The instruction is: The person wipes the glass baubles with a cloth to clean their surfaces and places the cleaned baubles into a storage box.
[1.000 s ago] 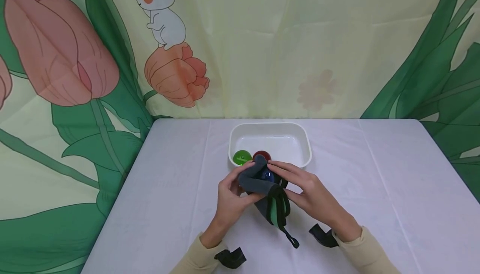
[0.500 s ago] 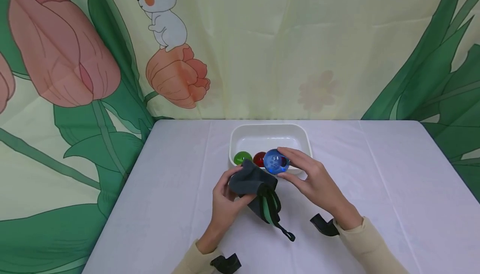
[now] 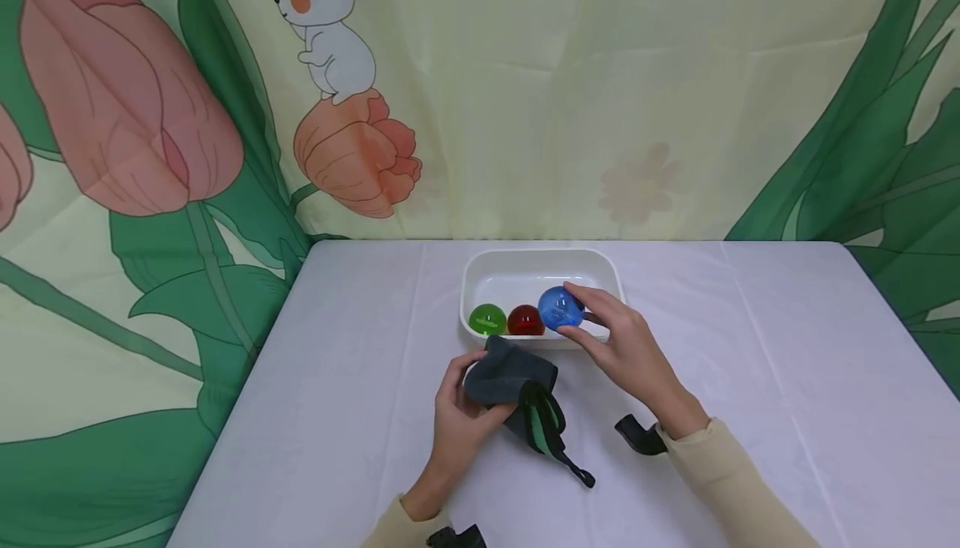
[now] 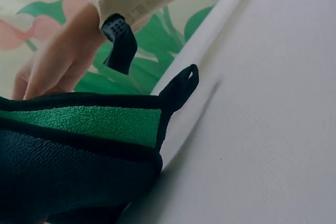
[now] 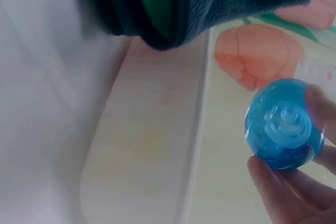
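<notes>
A clear blue ball (image 3: 560, 309) is pinched between the thumb and fingers of my right hand (image 3: 626, 348), over the front right part of the white tray (image 3: 540, 260). In the right wrist view the same blue ball (image 5: 283, 124) shows bubbles inside it. My left hand (image 3: 461, 414) grips a folded dark grey cloth (image 3: 504, 371) just in front of the tray. The cloth has black edging, a green inner side and a hanging loop (image 3: 583, 476); in the left wrist view its green side (image 4: 89, 124) faces the camera. Most of my left fingers are hidden behind the cloth.
A green ball (image 3: 487, 319) and a red ball (image 3: 526, 320) sit side by side at the tray's front left. The tray stands near the back edge of a table with a white cloth (image 3: 360, 414). A flower-printed curtain (image 3: 525, 114) hangs behind.
The blue ball was down at the grey cloth's folds; my right hand has lifted it away and carried it forward over the tray. My left hand with the cloth has drawn slightly back.
</notes>
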A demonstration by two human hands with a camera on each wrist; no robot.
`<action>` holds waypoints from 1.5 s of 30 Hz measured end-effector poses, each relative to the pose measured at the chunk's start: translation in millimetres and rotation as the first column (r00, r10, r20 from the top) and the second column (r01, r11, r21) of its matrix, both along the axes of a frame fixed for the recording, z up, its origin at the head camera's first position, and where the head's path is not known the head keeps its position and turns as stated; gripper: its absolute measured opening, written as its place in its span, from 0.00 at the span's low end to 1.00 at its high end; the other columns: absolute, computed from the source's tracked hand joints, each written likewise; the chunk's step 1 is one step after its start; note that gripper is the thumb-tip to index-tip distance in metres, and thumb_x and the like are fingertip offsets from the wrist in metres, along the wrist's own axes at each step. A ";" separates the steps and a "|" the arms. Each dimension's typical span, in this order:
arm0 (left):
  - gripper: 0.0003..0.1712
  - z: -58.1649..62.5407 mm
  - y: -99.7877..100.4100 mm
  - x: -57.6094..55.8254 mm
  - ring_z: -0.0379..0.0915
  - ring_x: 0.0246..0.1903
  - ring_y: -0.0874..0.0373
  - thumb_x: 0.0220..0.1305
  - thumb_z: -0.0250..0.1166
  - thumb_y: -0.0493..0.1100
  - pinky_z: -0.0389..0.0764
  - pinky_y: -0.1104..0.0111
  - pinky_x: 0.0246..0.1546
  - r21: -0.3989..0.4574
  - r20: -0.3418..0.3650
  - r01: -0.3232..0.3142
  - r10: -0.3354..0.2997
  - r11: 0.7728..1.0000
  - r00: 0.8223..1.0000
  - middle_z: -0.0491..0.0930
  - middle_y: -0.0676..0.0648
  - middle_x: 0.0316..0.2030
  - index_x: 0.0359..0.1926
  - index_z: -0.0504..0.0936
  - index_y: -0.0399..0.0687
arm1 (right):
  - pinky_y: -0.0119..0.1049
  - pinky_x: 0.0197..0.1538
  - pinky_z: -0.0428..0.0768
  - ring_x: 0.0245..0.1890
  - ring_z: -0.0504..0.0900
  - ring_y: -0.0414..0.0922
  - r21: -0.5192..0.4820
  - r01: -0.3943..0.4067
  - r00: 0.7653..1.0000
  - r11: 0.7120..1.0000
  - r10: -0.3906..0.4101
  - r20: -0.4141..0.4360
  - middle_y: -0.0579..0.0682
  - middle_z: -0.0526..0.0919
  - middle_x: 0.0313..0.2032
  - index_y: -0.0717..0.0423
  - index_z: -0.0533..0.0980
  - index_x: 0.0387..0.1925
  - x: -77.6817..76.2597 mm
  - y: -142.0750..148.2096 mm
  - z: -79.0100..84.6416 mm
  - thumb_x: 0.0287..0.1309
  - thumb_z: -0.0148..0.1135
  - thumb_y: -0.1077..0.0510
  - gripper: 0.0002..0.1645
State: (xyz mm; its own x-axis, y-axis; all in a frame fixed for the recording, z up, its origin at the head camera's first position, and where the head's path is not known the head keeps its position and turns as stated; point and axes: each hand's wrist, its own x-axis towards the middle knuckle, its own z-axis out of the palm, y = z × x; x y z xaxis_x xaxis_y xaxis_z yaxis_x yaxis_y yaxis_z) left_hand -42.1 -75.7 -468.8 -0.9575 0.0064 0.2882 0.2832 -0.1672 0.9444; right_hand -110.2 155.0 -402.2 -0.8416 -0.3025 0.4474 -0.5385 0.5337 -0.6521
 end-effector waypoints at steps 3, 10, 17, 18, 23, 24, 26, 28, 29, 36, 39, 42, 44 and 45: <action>0.36 -2.6 -3.1 1.0 0.69 0.60 0.51 0.51 0.72 0.24 0.76 0.68 0.59 -0.016 0.016 0.003 -0.002 1.000 1.000 0.69 0.37 0.61 0.61 0.70 0.38 | 0.50 0.50 0.82 0.54 0.82 0.56 0.012 0.003 0.999 1.000 -0.004 0.040 0.59 0.78 0.60 0.62 0.71 0.65 -5.1 0.3 -3.8 0.52 0.74 0.62 0.38; 0.38 -7.7 -13.9 3.6 0.70 0.61 0.54 0.48 0.73 0.23 0.77 0.68 0.59 -0.036 0.056 0.044 -0.042 0.998 0.998 0.69 0.38 0.62 0.61 0.69 0.36 | 0.50 0.51 0.82 0.55 0.81 0.55 0.051 0.006 0.993 0.999 -0.012 0.114 0.59 0.78 0.59 0.62 0.71 0.65 -14.7 0.9 -13.1 0.53 0.74 0.62 0.38; 0.39 -11.7 -21.3 6.6 0.66 0.65 0.55 0.45 0.76 0.26 0.73 0.72 0.62 -0.107 0.139 0.082 -0.067 0.991 0.988 0.69 0.42 0.62 0.59 0.70 0.42 | 0.49 0.52 0.83 0.54 0.81 0.56 0.143 0.012 0.987 0.990 -0.034 0.154 0.61 0.79 0.58 0.62 0.71 0.66 -21.9 1.0 -17.1 0.53 0.74 0.59 0.39; 0.39 -11.9 -21.9 6.9 0.65 0.66 0.54 0.45 0.76 0.27 0.72 0.72 0.62 -0.115 0.152 0.098 -0.080 0.988 0.985 0.69 0.43 0.63 0.59 0.70 0.43 | 0.50 0.52 0.83 0.54 0.81 0.56 0.158 0.012 0.986 0.987 -0.038 0.161 0.61 0.79 0.58 0.62 0.71 0.66 -22.9 1.2 -17.3 0.54 0.74 0.59 0.38; 0.40 -11.5 -25.3 6.8 0.66 0.64 0.44 0.47 0.76 0.28 0.73 0.71 0.62 -0.125 0.175 0.165 -0.142 0.978 0.974 0.67 0.43 0.64 0.60 0.69 0.44 | 0.50 0.52 0.83 0.54 0.81 0.58 0.235 0.014 0.976 0.972 -0.065 0.209 0.63 0.79 0.59 0.63 0.71 0.65 -27.0 2.2 -18.1 0.56 0.73 0.56 0.38; 0.40 -11.0 -25.9 6.7 0.66 0.63 0.44 0.47 0.76 0.28 0.73 0.71 0.61 -0.127 0.181 0.174 -0.150 0.976 0.972 0.68 0.43 0.64 0.60 0.69 0.45 | 0.50 0.52 0.83 0.54 0.81 0.58 0.247 0.012 0.973 0.969 -0.068 0.220 0.63 0.79 0.58 0.64 0.71 0.65 -27.6 2.5 -18.4 0.56 0.73 0.55 0.37; 0.40 -10.3 -27.1 6.6 0.68 0.61 0.45 0.47 0.76 0.28 0.75 0.71 0.60 -0.136 0.203 0.191 -0.162 0.972 0.966 0.68 0.44 0.64 0.60 0.69 0.46 | 0.50 0.51 0.83 0.54 0.81 0.58 0.258 0.006 0.968 0.966 -0.071 0.242 0.64 0.79 0.58 0.64 0.71 0.65 -28.7 2.7 -18.9 0.57 0.72 0.55 0.37; 0.40 -10.1 -28.1 6.5 0.70 0.60 0.46 0.47 0.76 0.28 0.76 0.70 0.58 -0.139 0.234 0.211 -0.175 0.968 0.956 0.69 0.45 0.63 0.60 0.70 0.47 | 0.50 0.51 0.83 0.53 0.81 0.59 0.263 0.002 0.963 0.965 -0.072 0.260 0.64 0.79 0.58 0.65 0.72 0.64 -29.9 2.8 -19.0 0.57 0.72 0.55 0.36; 0.40 -10.0 -28.5 6.3 0.70 0.59 0.47 0.47 0.76 0.28 0.77 0.70 0.57 -0.145 0.244 0.220 -0.181 0.965 0.953 0.70 0.45 0.62 0.60 0.70 0.46 | 0.50 0.50 0.83 0.53 0.82 0.59 0.264 -0.001 0.961 0.965 -0.072 0.267 0.65 0.79 0.58 0.65 0.72 0.64 -30.6 2.9 -19.0 0.58 0.71 0.55 0.36; 0.40 -12.0 -31.7 4.5 0.72 0.58 0.45 0.47 0.76 0.28 0.79 0.69 0.54 -0.139 0.280 0.262 -0.216 0.955 0.935 0.68 0.40 0.62 0.61 0.68 0.42 | 0.49 0.48 0.84 0.49 0.84 0.59 0.285 -0.008 0.939 0.958 -0.092 0.333 0.67 0.79 0.57 0.67 0.72 0.63 -36.2 2.3 -16.8 0.60 0.70 0.53 0.35; 0.40 -11.5 -33.3 4.9 0.73 0.58 0.44 0.47 0.76 0.28 0.80 0.70 0.53 -0.144 0.303 0.270 -0.217 0.952 0.928 0.68 0.39 0.62 0.61 0.68 0.40 | 0.47 0.46 0.85 0.46 0.85 0.58 0.300 -0.012 0.925 0.954 -0.103 0.364 0.68 0.79 0.56 0.67 0.72 0.63 -38.3 3.3 -15.7 0.60 0.69 0.53 0.34; 0.40 -11.0 -34.8 5.7 0.74 0.57 0.43 0.47 0.76 0.28 0.80 0.70 0.52 -0.166 0.319 0.272 -0.209 0.948 0.924 0.68 0.38 0.62 0.61 0.68 0.40 | 0.47 0.46 0.85 0.44 0.85 0.57 0.315 -0.026 0.917 0.949 -0.103 0.386 0.68 0.79 0.56 0.68 0.72 0.63 -41.2 4.5 -15.2 0.61 0.69 0.53 0.34; 0.40 -11.4 -35.9 6.1 0.75 0.56 0.44 0.47 0.76 0.28 0.81 0.71 0.51 -0.178 0.322 0.273 -0.206 0.945 0.924 0.69 0.39 0.62 0.61 0.68 0.41 | 0.48 0.46 0.85 0.45 0.85 0.58 0.324 -0.035 0.913 0.945 -0.101 0.394 0.68 0.80 0.55 0.68 0.72 0.63 -43.2 5.6 -15.7 0.61 0.68 0.53 0.34; 0.40 -11.7 -36.5 6.1 0.76 0.55 0.45 0.47 0.76 0.29 0.81 0.71 0.50 -0.190 0.322 0.274 -0.204 0.943 0.925 0.69 0.39 0.62 0.61 0.68 0.42 | 0.49 0.47 0.85 0.45 0.84 0.58 0.327 -0.039 0.911 0.944 -0.101 0.399 0.68 0.79 0.56 0.68 0.72 0.63 -44.4 5.9 -16.3 0.61 0.68 0.53 0.34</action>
State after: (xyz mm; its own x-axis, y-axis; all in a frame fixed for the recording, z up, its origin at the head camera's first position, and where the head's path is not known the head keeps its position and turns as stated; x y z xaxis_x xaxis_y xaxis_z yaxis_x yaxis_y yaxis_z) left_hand -36.0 -112.2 -480.5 -0.9599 0.2771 -0.0423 -0.0342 0.0338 0.9988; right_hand -154.5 161.0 -418.4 -0.9386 -0.3411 -0.0514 -0.2444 0.7627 -0.5988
